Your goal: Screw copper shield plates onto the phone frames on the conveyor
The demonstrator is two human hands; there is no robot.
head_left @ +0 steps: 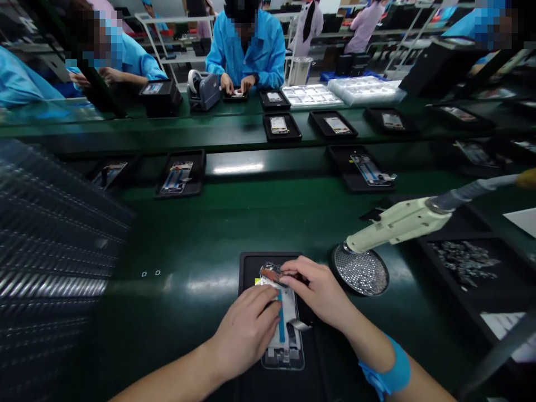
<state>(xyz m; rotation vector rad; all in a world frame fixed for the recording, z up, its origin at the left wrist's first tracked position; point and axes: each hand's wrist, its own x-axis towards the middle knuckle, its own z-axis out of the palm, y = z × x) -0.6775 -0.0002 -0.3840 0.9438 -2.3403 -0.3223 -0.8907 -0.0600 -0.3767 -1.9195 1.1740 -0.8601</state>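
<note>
An opened phone body [290, 357] with a blue strip lies lengthwise in a black tray [250, 263] in front of me. My left hand [245, 329] is closed over the phone's left edge, its bent fingers resting on the upper part. At the phone's top end, my right hand [322, 289] pinches a small dark part beside an orange-brown piece [271, 274]; its fingers partly hide that part. A grey flex ribbon [300, 325] sticks out past the phone's right side. Yellow shows at the upper left edge.
An electric screwdriver [393, 224] rests with its tip at a round screw dish [362, 272], right of my hand. Further right, a tray holds small metal parts [464, 261]. Stacked plastic trays [54, 234] stand left. Phones in trays [180, 174] line the belt; a co-worker [247, 44] sits opposite.
</note>
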